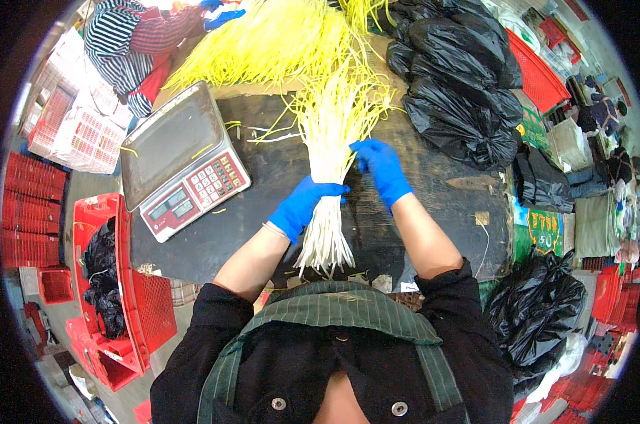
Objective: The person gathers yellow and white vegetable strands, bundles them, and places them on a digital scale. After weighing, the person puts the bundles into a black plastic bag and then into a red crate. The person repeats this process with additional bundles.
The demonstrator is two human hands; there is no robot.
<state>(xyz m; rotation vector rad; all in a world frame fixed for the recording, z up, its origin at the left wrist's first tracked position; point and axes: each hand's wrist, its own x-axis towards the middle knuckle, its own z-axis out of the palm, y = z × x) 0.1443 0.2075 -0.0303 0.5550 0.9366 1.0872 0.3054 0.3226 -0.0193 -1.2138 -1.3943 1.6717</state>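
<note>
A bundle of long yellow garlic chives with white stalks lies over the dark tabletop, its white ends towards me. In a blue glove, my left hand is wrapped around the stalks. My right hand, gloved in blue too, is at the bundle's right side, its bent fingertips by the stalks; whether they pinch any is unclear. A digital weighing scale with a metal pan is on the left. Beyond the bundle spreads a large heap of the same yellow chives.
Full black plastic bags cover the table's back right. Red plastic crates stand at the left, beside the table. A co-worker in striped sleeves and blue gloves is at the far left. Another black bag lies at the lower right.
</note>
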